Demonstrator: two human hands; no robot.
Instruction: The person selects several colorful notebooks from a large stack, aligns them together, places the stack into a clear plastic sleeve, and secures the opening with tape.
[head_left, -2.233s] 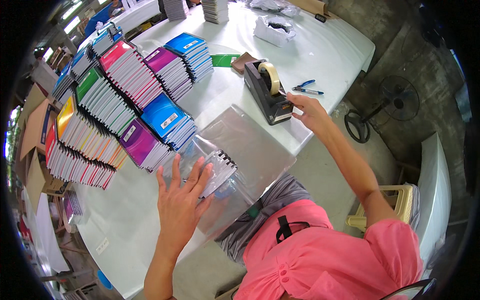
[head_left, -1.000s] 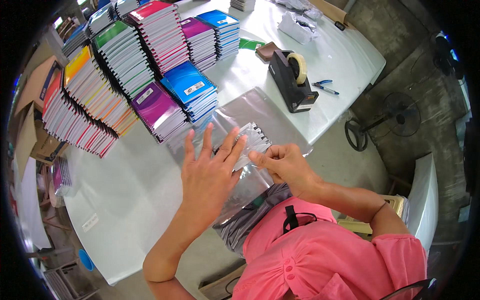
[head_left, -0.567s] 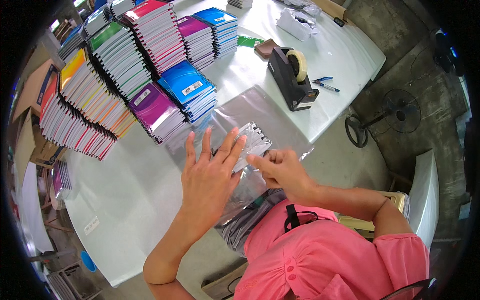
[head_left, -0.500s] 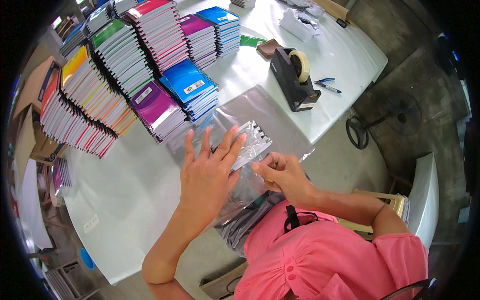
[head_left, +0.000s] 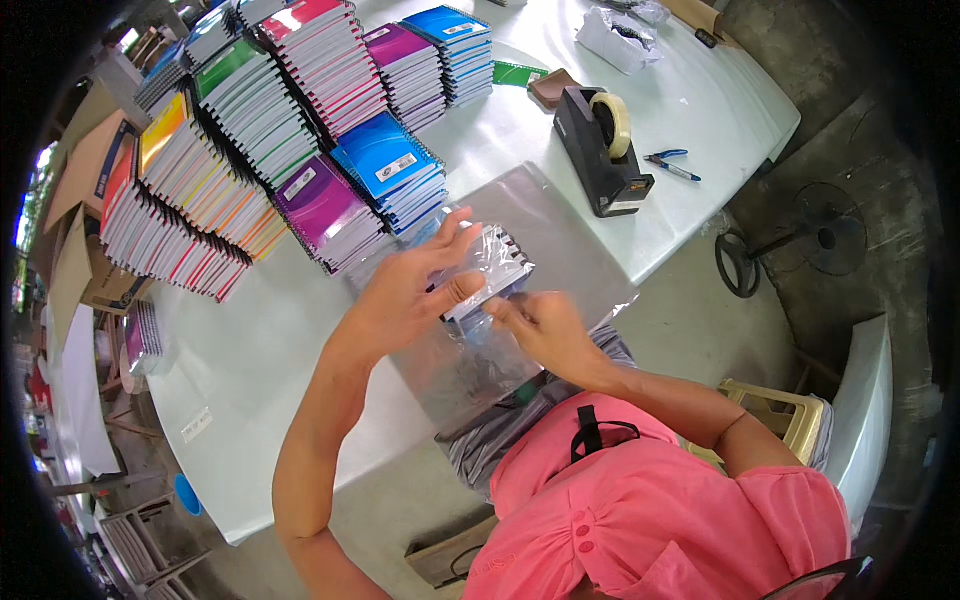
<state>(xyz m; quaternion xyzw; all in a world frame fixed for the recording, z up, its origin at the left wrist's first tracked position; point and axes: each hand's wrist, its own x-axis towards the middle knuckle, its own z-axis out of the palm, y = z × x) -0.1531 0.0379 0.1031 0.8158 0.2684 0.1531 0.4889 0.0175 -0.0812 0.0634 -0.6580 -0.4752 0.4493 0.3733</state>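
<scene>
A small stack of spiral notebooks [head_left: 497, 258], wrapped in clear plastic, lies at the middle, with its black binding rings toward the right. My left hand [head_left: 412, 290] is around the stack's left end, fingers along the far side and thumb on the near side. At the near right corner, my right hand [head_left: 548, 335] has its thumb and fingers pinched on the clear plastic wrap. Some of its fingers are blurred and partly hidden. Beneath the stack are flat clear plastic sheets [head_left: 570, 225], reaching over the table's near edge.
Tall piles of spiral notebooks [head_left: 255, 115] in several colours fill the far left. A black tape dispenser [head_left: 598, 160] stands to the right, beside blue-handled cutters [head_left: 672, 163]. The white table [head_left: 250, 420] ends close to my body. A fan [head_left: 815, 230] is beyond its right edge.
My left hand has gone from lying spread on the stack to curling around its left end. The right hand stays pinched near the stack's corner. The whole view has shifted slightly.
</scene>
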